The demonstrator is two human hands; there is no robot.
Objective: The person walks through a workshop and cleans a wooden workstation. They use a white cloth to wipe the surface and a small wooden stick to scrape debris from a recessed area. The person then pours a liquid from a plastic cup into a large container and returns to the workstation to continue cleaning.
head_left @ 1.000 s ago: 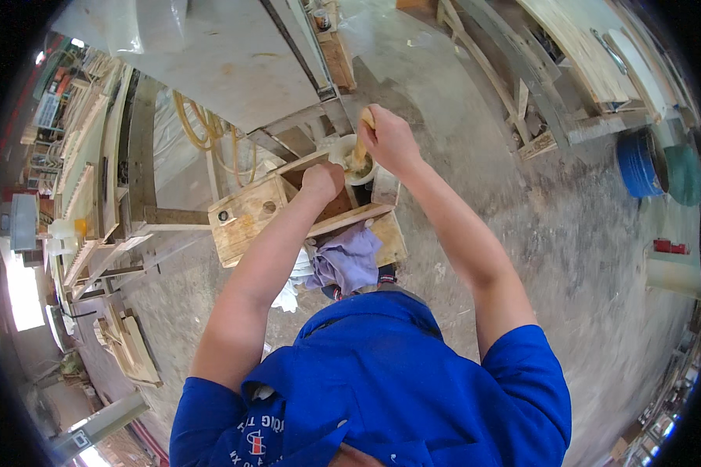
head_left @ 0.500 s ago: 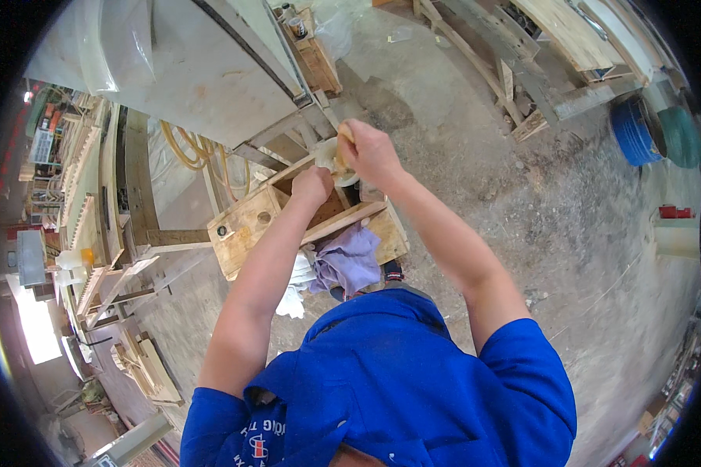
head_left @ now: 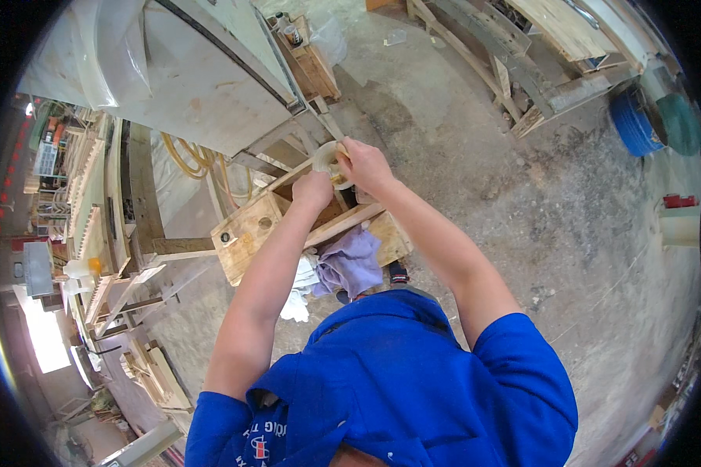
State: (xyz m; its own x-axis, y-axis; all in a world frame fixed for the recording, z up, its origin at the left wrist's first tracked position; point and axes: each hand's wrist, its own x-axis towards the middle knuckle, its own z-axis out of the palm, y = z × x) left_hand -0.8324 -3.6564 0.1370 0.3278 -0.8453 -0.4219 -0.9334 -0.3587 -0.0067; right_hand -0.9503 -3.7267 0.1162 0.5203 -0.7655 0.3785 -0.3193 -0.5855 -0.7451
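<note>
1. The right hand (head_left: 366,166) reaches over the white container (head_left: 324,159) from its right side. Its fingers are closed about a pale-yellow handle (head_left: 339,152), most of which the hand conceals.
2. The left hand (head_left: 312,190) is at the near left edge of the container, its fingers curled inward; whether they grasp the rim cannot be told from this angle.
3. The white container, round-mouthed, is located between the two hands, within the far right part of an open wooden box (head_left: 241,242). Its contents are largely hidden.
4. The wooden box lies slantwise below the hands; its left end carries a flat board with two round marks or holes.
5. A purple cloth (head_left: 349,263) drapes beside the near side of the box, with a white cloth (head_left: 297,299) just left of it.
6. Beyond the box stands a large pale panel (head_left: 191,89); a coiled yellow hose (head_left: 188,158) hangs near its lower edge.
7. At upper right, a wooden bench (head_left: 562,29) stands well apart from the hands, with a blue drum (head_left: 632,124) near its end.
</note>
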